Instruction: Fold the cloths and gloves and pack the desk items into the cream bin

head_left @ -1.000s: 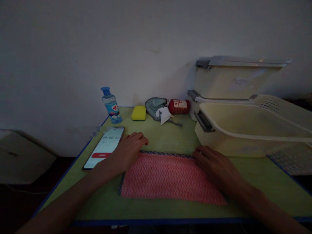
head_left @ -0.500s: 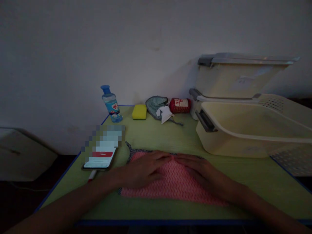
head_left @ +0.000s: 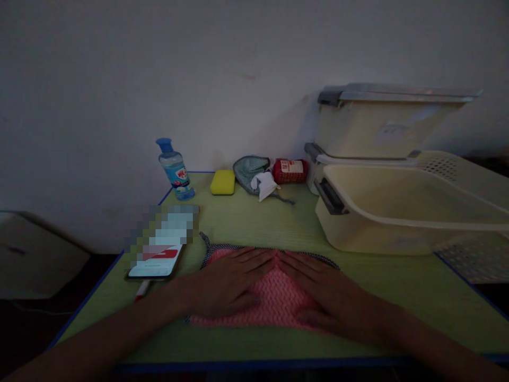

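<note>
A pink textured cleaning cloth (head_left: 274, 297) with a dark checked trim and a hanging loop at its far left corner lies on the table near its front edge. It looks folded, with a straight pink edge towards me. Flat on its left part rests my left hand (head_left: 226, 284), fingers stretched out. My right hand (head_left: 334, 297) lies on the right part, also with straight fingers. The fingertips of both hands nearly meet at the cloth's far middle edge. Much of the cloth is hidden under the hands.
To the left lie a phone (head_left: 159, 257) and a white-and-red pen-like stick (head_left: 142, 289). Along the wall stand a blue detergent bottle (head_left: 176, 172), a yellow sponge (head_left: 223, 182), a grey cloth (head_left: 246, 170), a white crumpled piece (head_left: 264, 184) and a red roll (head_left: 290, 171). Cream bins (head_left: 358, 239) occupy the right.
Both hands now lie flatter on the cloth; the right hand's fingers and thumb have spread. The whole view has shifted slightly, with objects appearing a little further left.
</note>
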`<state>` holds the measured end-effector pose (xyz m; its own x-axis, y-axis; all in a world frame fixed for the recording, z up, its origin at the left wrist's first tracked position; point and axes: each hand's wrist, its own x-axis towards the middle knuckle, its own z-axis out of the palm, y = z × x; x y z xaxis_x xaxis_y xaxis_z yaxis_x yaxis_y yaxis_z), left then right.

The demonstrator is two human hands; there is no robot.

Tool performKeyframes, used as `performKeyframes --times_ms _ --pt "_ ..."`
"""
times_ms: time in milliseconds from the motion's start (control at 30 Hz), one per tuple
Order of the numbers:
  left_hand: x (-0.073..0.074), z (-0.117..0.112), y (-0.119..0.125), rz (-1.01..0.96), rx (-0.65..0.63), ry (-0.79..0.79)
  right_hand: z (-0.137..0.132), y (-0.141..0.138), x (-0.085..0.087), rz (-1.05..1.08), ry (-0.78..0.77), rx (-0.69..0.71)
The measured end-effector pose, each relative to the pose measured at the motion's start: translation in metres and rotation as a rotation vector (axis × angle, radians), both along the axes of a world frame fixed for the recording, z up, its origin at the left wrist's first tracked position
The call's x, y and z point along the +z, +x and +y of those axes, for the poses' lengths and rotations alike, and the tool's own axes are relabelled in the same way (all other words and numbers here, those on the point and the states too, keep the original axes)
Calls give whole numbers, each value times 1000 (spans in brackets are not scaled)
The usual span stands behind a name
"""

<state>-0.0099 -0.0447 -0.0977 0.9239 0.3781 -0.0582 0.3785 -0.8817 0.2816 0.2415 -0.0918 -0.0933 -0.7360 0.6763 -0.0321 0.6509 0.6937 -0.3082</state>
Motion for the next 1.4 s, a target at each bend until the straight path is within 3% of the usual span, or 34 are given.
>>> performKeyframes --times_ms 233,400,600,700,1033,1200,1400 --pt "4 -1 1 -10 8 -16 -4 -1 2 195 32 -85" --pt "1 -1 -1 -36 -1 -3 -16 -24 8 316 93 -205" --pt "0 0 -2 -44 -9 -4 -21 -46 0 284 -126 -274" --pt "1 0 -2 -25 -7 -29 -21 -48 -3 238 -167 -304" --pt "-1 1 -2 -81 11 -45 -34 -46 6 199 -159 -256" --pt "1 1 -1 -50 -19 -34 -26 -44 7 273 -222 -180" --pt "5 -1 2 -39 -42 -19 -3 -41 7 473 49 -242"
